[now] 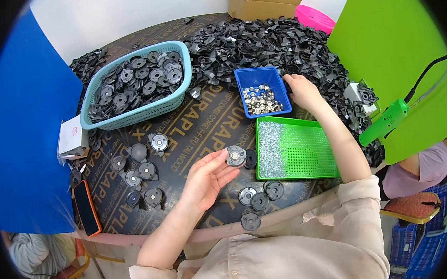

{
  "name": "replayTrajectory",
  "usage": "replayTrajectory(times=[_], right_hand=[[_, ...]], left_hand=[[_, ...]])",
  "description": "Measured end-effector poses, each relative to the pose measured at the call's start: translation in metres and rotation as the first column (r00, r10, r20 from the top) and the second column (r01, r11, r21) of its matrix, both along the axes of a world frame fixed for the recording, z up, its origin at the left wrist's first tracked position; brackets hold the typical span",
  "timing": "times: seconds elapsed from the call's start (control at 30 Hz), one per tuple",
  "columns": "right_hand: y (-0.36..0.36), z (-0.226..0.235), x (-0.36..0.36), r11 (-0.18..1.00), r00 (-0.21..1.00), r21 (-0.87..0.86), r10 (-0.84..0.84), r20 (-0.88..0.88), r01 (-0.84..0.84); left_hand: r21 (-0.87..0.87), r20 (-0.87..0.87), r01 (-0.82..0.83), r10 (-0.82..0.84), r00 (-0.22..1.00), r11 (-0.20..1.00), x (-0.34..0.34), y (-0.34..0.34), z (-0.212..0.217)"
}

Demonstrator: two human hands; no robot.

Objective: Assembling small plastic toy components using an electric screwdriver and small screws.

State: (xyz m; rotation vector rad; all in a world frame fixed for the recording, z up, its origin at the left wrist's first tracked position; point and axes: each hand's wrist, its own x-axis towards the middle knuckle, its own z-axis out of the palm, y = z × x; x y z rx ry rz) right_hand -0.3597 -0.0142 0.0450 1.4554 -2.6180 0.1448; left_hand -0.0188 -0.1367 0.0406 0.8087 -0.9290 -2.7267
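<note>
My left hand pinches a round dark plastic disc with a metal piece at its centre, held up over the table. Just behind it another black disc shows. My right hand reaches to the near edge of a heap of black plastic pieces, beside a blue bin of small round metal parts. Its fingers are closed; what they hold, if anything, is hidden. Below that bin lies a green tray with many tiny silvery pieces along its left side.
A light-blue basket heaped with black discs stands at the back left. Several discs lie left of my left hand, others near the front edge. A phone lies at the left; a green power screwdriver hangs at the right.
</note>
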Motion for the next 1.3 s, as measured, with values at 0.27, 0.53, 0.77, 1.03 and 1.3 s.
replayTrajectory(times=[0.27,0.53,0.77,1.03,1.3], right_hand=[[0.008,0.029,0.008,0.924,0.910,-0.321,-0.062,0.410,0.208],[0.025,0.083,0.062,0.725,0.323,-0.443,0.311,0.894,0.527],[0.021,0.073,0.116,0.716,0.197,-0.636,0.605,0.771,0.287],[-0.001,0.044,0.178,0.614,0.558,-0.770,0.582,0.592,0.175],[-0.006,0.022,0.215,0.748,0.725,-0.664,0.445,0.526,0.023]], left_hand=[[-0.019,0.007,0.019,-0.019,1.000,1.000,0.004,0.001,0.004],[-0.012,-0.009,0.014,-0.014,1.000,1.000,0.002,0.000,0.004],[-0.054,0.014,0.021,-0.020,1.000,0.998,0.000,0.001,0.005],[0.004,-0.042,-0.007,0.007,0.999,1.000,0.001,0.000,0.008],[-0.014,-0.092,0.015,-0.016,0.996,1.000,0.003,0.008,0.001]])
